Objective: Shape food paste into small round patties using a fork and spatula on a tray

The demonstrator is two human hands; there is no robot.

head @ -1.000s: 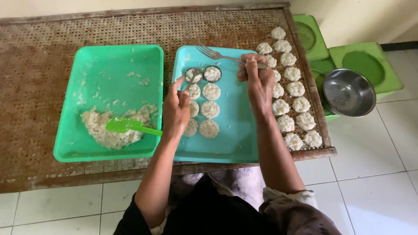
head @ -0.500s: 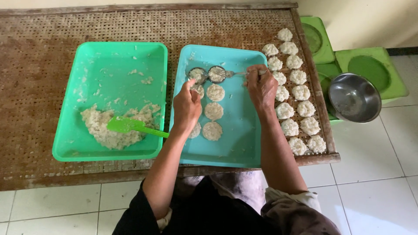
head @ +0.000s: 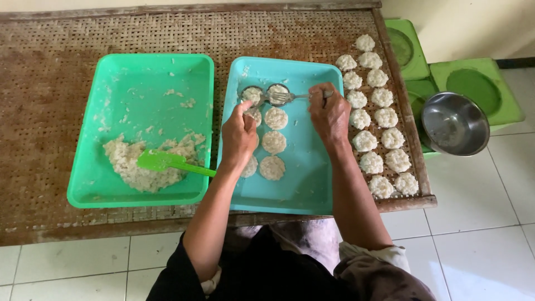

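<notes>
My right hand (head: 330, 114) grips a metal fork (head: 290, 97) whose tines press into rice filling a round metal ring mould (head: 277, 92) at the far end of the blue tray (head: 304, 184). A second ring mould (head: 252, 93) with rice sits just left of it. My left hand (head: 238, 136) rests over the tray's left column of patties, fingertips near that second ring. Three round white rice patties (head: 274, 142) lie in a column between my hands, with others partly hidden under my left hand.
A green tray (head: 111, 83) on the left holds a heap of rice mixture (head: 136, 167) and a green spatula (head: 173, 161). Several finished patties (head: 374, 120) lie in two rows on the woven table. A steel bowl (head: 454, 124) sits on green stools at right.
The fork has come down from above the tray's far edge onto the right ring mould. My left hand has slid slightly toward me, and the camera view has shifted a little.
</notes>
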